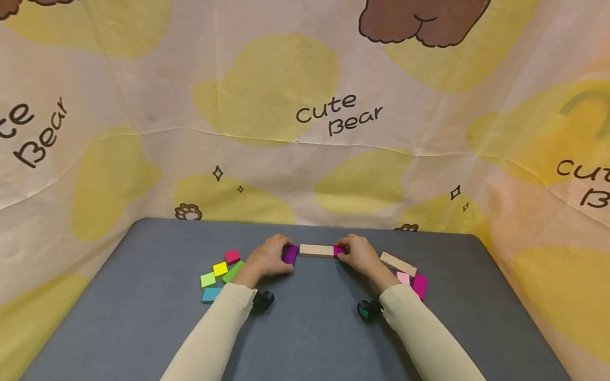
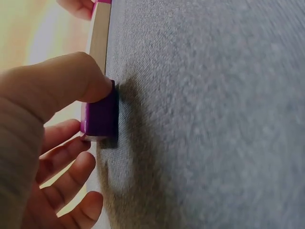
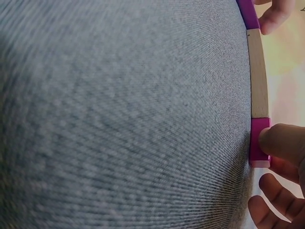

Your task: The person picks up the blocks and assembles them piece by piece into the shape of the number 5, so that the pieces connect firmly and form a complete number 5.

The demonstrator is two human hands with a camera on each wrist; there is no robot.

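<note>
My left hand [image 1: 270, 257] pinches a purple block [image 2: 101, 117] between thumb and fingers at the left end of a plain wooden block [image 1: 316, 251]. At that block's other end, a magenta block [image 3: 259, 138] is pinched by my right hand [image 1: 361, 255], thumb on its near face. The three blocks form a row on the grey table, with the plain one in the middle. In the right wrist view the magenta block meets the plain block's end. The purple block sits at a slight angle to the row in the head view.
Left of my left hand lie small red [image 1: 232, 257], yellow [image 1: 220, 269], green [image 1: 233, 272], light green [image 1: 208, 280] and blue [image 1: 211, 295] blocks. By my right forearm are a plain block [image 1: 398, 263], a pink block [image 1: 403, 278] and another magenta block [image 1: 419, 286]. A printed cloth [image 1: 265, 90] stands behind the table.
</note>
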